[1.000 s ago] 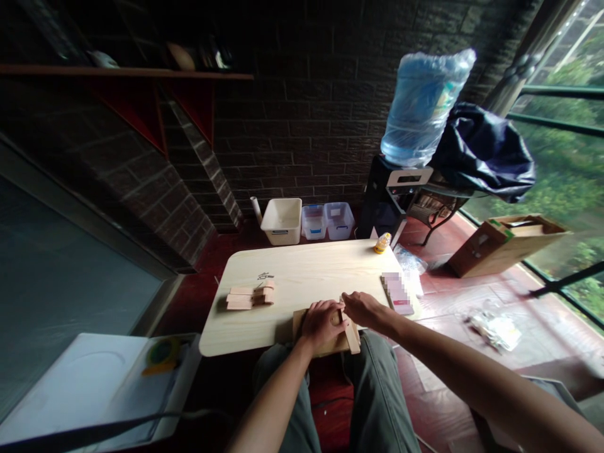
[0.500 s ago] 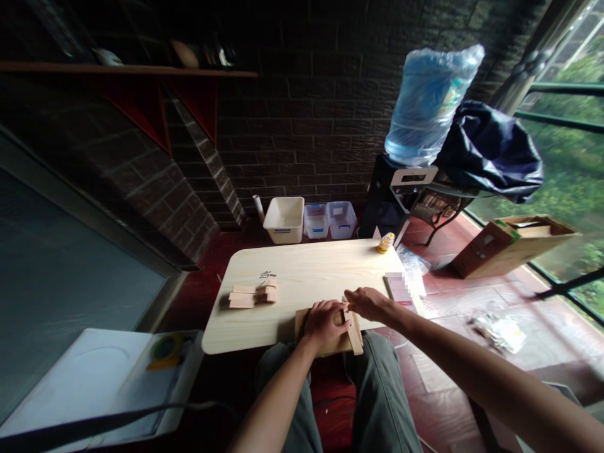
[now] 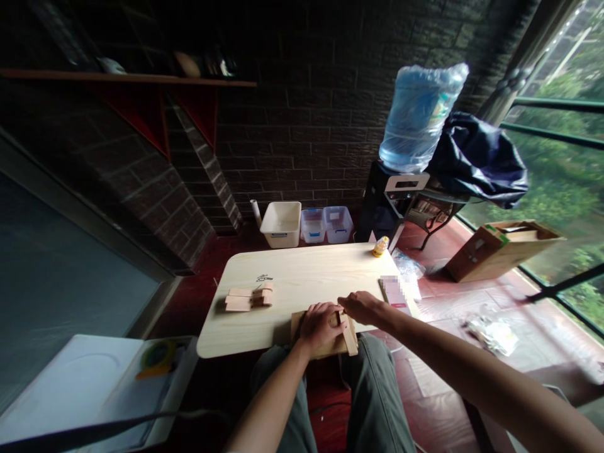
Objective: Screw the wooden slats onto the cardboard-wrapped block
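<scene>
At the near edge of the light wooden table (image 3: 292, 267), my left hand (image 3: 319, 324) presses down on a wooden board (image 3: 298, 319). Its thumb and fingers hold a narrow wooden strip (image 3: 349, 341), which lies along the board's right side and sticks out past its near edge. My right hand (image 3: 361, 306) is closed in a fist at the far end of the strip, close to my left fingertips. Whatever it grips is hidden by the fingers. Farther left, several flat wooden pieces (image 3: 238, 300) lie grouped together, with small dark metal parts (image 3: 264, 277) just beyond them.
A yellow-capped bottle (image 3: 380, 246) stands at the table's far right corner, and a booklet (image 3: 395, 293) lies near the right edge. Plastic bins (image 3: 282, 239) and a water dispenser (image 3: 394, 201) stand behind the table. An open white case (image 3: 89, 384) sits at lower left.
The whole view has shifted slightly, so things appear a little lower and farther left. Both hands stay at the board and strip; the right fist has moved only slightly.
</scene>
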Demonstrator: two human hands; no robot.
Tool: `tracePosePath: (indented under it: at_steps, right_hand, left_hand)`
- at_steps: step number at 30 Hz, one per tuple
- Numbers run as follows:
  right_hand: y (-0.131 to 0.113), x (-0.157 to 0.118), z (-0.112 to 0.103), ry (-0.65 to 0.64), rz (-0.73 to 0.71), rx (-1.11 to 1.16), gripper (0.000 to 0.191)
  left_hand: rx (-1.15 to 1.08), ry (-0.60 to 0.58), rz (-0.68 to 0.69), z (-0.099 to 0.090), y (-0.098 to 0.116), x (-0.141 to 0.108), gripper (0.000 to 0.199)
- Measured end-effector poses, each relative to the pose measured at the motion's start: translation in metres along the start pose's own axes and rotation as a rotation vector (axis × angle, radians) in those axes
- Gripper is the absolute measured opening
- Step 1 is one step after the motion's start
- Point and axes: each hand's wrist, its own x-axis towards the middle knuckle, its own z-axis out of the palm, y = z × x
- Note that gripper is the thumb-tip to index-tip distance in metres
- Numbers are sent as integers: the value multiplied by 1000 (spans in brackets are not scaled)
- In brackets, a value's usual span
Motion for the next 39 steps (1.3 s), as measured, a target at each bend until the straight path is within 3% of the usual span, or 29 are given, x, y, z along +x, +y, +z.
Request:
tracePosePath:
  at_steps: [7,16,22,30,39]
  right_hand:
    - [0,3,2,0,-36,-16,20]
    - [1,-2,10,2,83,-8,23]
    - [-4,-7,2,-3,57,-18,30]
    - [-4,-2,-4,-18,12,-20,22]
    - [0,-3,11,-27,141,12,26]
  left_hand:
    - [18,0,-22,0,0,0,30]
    - [-21,-18,-10,3,-5,1,35]
    - [-9,10,9,2,-3,-1,32]
    - [-7,-3,-15,-1,0,-1,30]
    - [2,-3,1,5,-5,0,36]
